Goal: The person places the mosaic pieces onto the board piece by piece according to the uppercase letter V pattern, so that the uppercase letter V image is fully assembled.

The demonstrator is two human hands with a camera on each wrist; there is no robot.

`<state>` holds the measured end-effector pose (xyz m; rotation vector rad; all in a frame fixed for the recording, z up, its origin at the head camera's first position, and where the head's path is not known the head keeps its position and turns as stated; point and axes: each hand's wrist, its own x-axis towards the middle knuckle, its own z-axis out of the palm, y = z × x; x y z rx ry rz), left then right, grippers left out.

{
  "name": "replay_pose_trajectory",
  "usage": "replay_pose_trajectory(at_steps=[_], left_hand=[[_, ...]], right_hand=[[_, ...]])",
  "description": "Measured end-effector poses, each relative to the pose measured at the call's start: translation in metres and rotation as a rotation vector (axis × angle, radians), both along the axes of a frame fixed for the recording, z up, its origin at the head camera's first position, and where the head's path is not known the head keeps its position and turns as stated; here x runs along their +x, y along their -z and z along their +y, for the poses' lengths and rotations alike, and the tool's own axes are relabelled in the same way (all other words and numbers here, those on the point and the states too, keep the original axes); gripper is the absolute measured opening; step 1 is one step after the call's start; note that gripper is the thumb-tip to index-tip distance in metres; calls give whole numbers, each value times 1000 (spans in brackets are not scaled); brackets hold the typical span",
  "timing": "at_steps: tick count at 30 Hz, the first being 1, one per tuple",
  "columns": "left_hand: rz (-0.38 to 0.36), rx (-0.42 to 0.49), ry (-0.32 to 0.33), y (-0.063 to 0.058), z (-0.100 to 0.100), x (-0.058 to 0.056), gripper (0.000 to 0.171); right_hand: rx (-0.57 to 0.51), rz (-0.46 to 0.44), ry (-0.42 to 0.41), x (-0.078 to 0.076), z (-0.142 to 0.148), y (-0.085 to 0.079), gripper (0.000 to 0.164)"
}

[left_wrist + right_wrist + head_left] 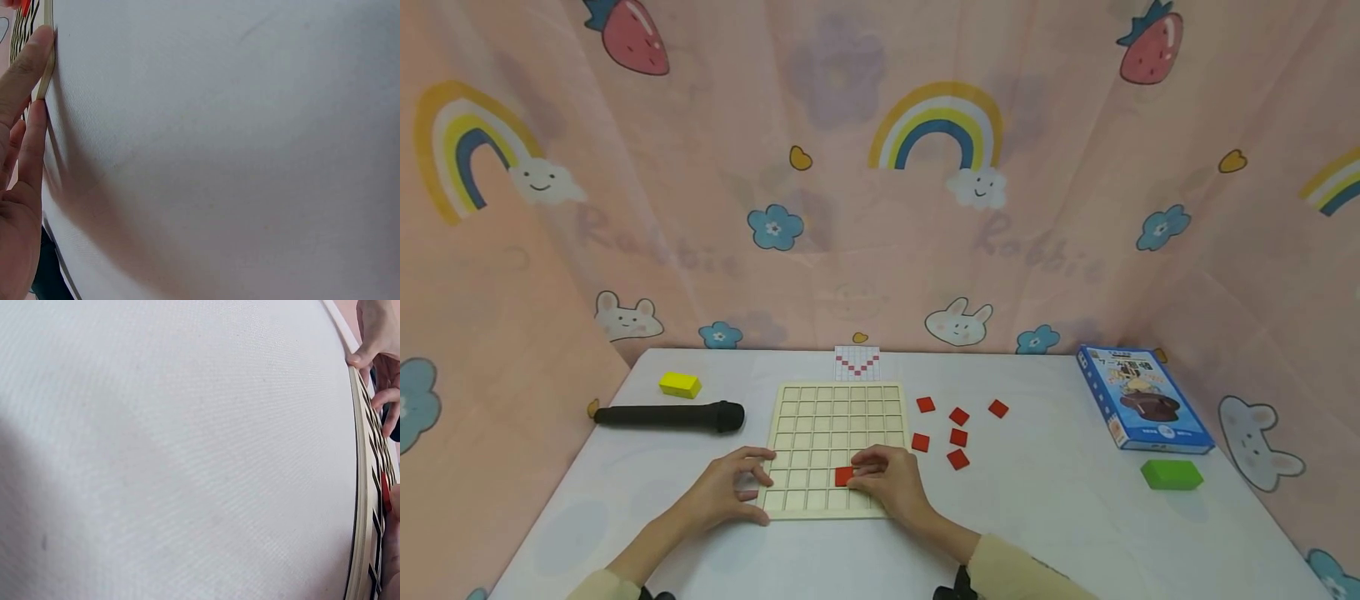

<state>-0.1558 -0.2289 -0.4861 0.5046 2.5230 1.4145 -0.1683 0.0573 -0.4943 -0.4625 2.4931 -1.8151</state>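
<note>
A cream square board (pixel 805 412) with a raised grid lies on the white table. My right hand (pixel 891 483) is over the near right part of the board, pinching a red square tile (pixel 843 477) between thumb and fingers, close over the grid cells. At the board's near left corner my left hand (pixel 727 487) rests its thumb and loosely bent fingers along the edge. In the left wrist view, two digits of the left hand (pixel 25 81) lie against the board's rim (pixel 47 69). The right wrist view catches the red tile (pixel 385 490) edge-on beside the fingers.
Several loose red tiles (pixel 958 437) lie right of the board. A pattern card (pixel 857 363) stands behind it. On the left are a black microphone (pixel 662 417) and a yellow block (pixel 680 385); on the right, a blue box (pixel 1142 400) and a green block (pixel 1172 475).
</note>
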Motion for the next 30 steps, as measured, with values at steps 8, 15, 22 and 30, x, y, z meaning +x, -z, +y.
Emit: replay_pose_trajectory(at_steps=[8,15,22,30], left_hand=[[11,4,15,-2,0,1,40],[15,-2,19,-2,0,1,40],[17,-10,22,-2,0,2,40],[30,-21,20,-2,0,1,40]], right_hand=[[-23,-7,-16,-1,1,0,28],[-64,-4,-27,-1,2,-1,28],[-87,-7,-52,0,1,0,26],[-28,-44,-41,-1,0,1,25]])
